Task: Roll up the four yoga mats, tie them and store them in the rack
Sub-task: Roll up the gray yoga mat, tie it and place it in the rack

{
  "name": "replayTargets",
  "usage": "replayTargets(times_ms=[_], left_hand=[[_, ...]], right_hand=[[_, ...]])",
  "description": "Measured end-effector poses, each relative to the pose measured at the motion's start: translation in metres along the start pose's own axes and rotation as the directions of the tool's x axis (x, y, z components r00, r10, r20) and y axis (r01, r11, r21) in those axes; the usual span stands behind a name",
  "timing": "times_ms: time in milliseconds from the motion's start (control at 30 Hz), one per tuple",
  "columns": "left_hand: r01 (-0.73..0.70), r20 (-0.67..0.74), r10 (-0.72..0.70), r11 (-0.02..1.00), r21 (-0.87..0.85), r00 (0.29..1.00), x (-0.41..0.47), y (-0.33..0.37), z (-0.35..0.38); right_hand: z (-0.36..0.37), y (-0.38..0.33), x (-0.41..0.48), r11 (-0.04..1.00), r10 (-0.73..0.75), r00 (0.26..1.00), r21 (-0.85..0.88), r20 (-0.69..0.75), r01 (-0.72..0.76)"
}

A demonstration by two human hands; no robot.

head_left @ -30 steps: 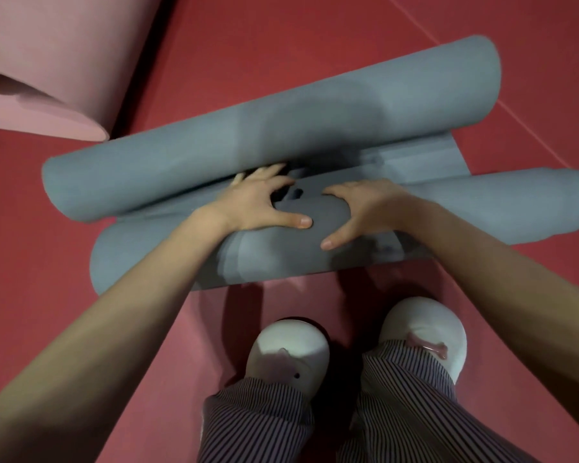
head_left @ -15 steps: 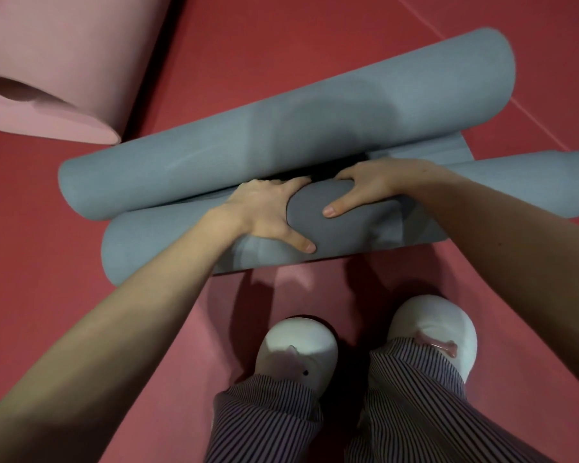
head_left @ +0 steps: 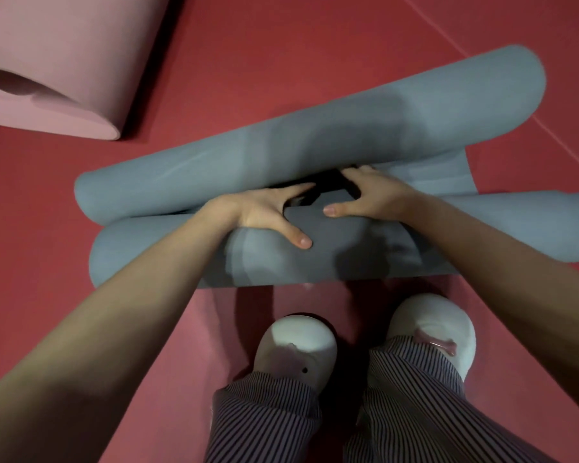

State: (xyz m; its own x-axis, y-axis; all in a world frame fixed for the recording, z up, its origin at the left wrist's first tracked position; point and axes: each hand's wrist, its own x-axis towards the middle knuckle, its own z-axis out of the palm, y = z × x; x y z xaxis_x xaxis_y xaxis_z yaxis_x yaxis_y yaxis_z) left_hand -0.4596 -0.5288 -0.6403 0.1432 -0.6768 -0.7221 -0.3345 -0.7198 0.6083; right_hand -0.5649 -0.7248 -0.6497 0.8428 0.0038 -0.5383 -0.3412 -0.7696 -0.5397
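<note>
Left hand [head_left: 264,215] and right hand [head_left: 375,192] both grip the near grey-blue yoga mat roll [head_left: 154,259]. Their fingers curl over its top into the dark gap behind it, and the thumbs are spread on its near face. This roll lies crosswise on the red floor [head_left: 281,45], which has a matte, padded look. A far grey-blue roll [head_left: 348,128] lies just behind the near roll and touches it; whether the two belong to one mat cannot be told. Well beyond the near roll, to its left, a pink yoga mat [head_left: 81,61] lies loosely rolled, its hollow end open. A pale seam line [head_left: 565,148] crosses the floor beyond the near roll's right end. Just in front of the near roll stand white slippers [head_left: 301,342] under striped trousers [head_left: 264,422].
</note>
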Motion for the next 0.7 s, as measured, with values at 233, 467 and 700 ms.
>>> replayTargets(times_ms=[233,467,700], left_hand=[[-0.046,-0.160,0.040,0.998,-0.036,0.986,0.010,-0.005,-0.027],[0.075,-0.479,0.029,0.978,0.196,0.877,-0.008,0.003,-0.012],[0.147,-0.550,0.183,0.852,0.502,0.815,-0.019,0.014,0.020]], right_hand=[[0.009,-0.021,-0.026,0.971,-0.062,0.990,-0.238,-0.129,0.030],[-0.004,-0.020,-0.007,0.961,-0.062,0.996,-0.272,-0.061,0.043],[-0.019,-0.018,0.013,0.981,-0.041,0.997,-0.188,0.068,0.053]])
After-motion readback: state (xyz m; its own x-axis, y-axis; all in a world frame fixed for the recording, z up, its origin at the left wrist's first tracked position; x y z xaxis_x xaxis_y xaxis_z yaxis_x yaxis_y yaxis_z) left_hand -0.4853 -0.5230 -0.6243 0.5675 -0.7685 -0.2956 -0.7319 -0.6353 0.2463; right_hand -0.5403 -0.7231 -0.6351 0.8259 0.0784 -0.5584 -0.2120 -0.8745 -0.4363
